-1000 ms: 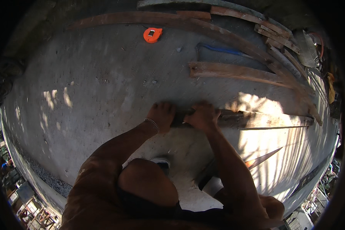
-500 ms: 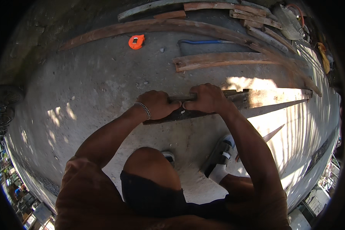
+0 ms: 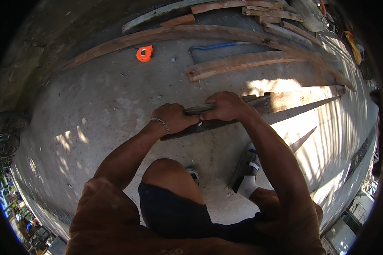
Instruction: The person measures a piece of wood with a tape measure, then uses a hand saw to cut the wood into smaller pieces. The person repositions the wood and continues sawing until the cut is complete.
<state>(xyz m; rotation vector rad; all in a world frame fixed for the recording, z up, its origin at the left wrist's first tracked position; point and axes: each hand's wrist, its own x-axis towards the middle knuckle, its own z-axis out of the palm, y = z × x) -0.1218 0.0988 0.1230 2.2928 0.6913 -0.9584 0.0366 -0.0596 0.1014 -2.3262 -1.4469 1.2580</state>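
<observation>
Weathered wood, a long plank (image 3: 259, 106), is held just above the concrete floor (image 3: 93, 106), its long axis running left to right. The fingers of the left hand (image 3: 174, 119) and right hand (image 3: 225, 106) are closed around its near end, side by side.

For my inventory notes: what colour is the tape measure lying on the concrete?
Orange; the tape measure shows clearly in the head view.

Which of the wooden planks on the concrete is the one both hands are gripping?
The dark plank nearest the person, gripped by the left hand and right hand. The paler planks lie farther off, untouched.
</observation>
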